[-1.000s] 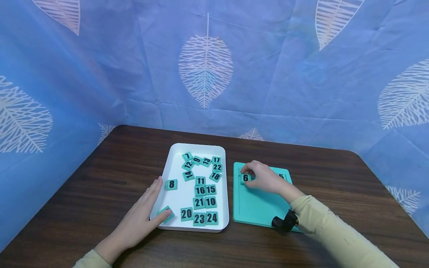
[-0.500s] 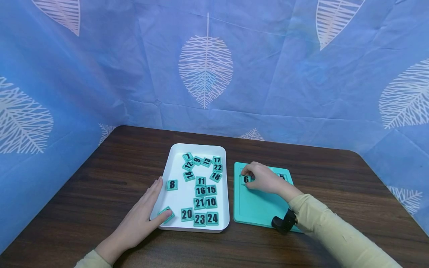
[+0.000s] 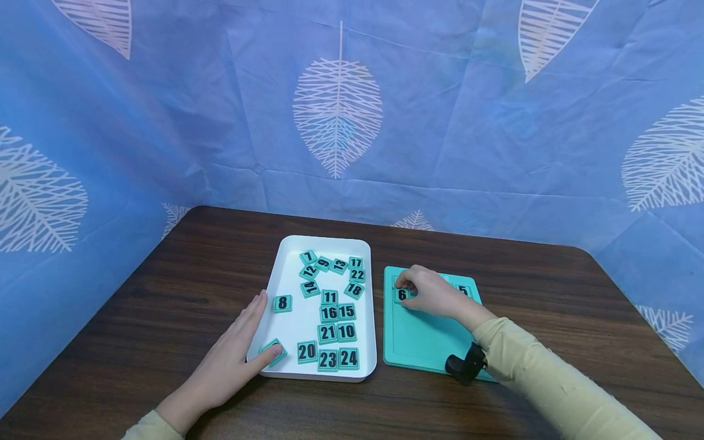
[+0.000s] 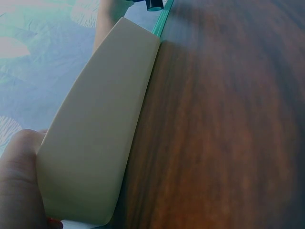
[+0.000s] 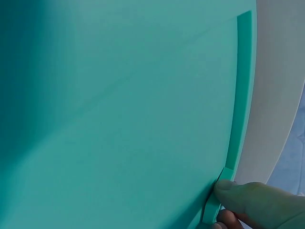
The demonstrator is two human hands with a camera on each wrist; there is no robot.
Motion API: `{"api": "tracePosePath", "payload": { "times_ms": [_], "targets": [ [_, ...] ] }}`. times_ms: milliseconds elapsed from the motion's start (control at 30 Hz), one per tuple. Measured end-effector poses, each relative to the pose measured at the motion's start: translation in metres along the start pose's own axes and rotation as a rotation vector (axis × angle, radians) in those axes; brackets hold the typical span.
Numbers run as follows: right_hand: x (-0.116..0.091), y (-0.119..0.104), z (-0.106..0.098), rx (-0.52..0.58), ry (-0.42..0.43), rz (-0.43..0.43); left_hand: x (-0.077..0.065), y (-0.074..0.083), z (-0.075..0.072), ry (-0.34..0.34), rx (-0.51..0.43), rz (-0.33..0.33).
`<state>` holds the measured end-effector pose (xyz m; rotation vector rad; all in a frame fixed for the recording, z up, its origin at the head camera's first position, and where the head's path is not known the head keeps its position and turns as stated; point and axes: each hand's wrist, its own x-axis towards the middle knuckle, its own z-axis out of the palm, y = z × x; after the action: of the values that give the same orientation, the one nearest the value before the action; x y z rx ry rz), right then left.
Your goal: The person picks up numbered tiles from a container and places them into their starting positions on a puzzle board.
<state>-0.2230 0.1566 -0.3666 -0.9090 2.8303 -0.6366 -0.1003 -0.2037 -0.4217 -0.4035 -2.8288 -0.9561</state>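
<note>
My right hand (image 3: 434, 293) pinches the number 6 tile (image 3: 402, 296) at the upper left of the teal board (image 3: 426, 336). In the right wrist view, the thumb (image 5: 257, 202) presses this tile (image 5: 212, 205) beside the board's raised rim (image 5: 240, 90). My left hand (image 3: 228, 354) lies along the near left side of the white tray (image 3: 366, 360), fingers extended and thumb over the rim. That thumb reaches a tile (image 3: 273, 352) whose number it hides. A number 5 tile (image 3: 463, 291) shows on the board, partly behind my right hand; other pieces there are mostly hidden.
Several numbered teal tiles lie in the tray, among them 8 (image 3: 283, 304), 20 (image 3: 307, 352) and 24 (image 3: 348, 359). Tray and board stand side by side on a dark wooden table (image 3: 209, 281). A blue leaf-patterned cloth (image 3: 440, 140) hangs behind and beside the table.
The number 6 tile, pinched in my right hand, has shifted slightly nearer, then a little left within the board's upper left corner. My left hand and the tray stay essentially in place.
</note>
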Motion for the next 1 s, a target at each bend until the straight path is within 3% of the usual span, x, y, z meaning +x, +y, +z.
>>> {"api": "tracePosePath", "payload": {
  "times_ms": [700,1000],
  "targets": [
    [0.0036,-0.0018,0.0048,0.004,0.009,-0.001,-0.0002,-0.0011,-0.0003,-0.002,-0.013,0.003],
    [0.0045,-0.0030,-0.0049,0.008,0.028,-0.021,0.0009,-0.0006,-0.0003,-0.005,-0.005,-0.006]
  ]
}}
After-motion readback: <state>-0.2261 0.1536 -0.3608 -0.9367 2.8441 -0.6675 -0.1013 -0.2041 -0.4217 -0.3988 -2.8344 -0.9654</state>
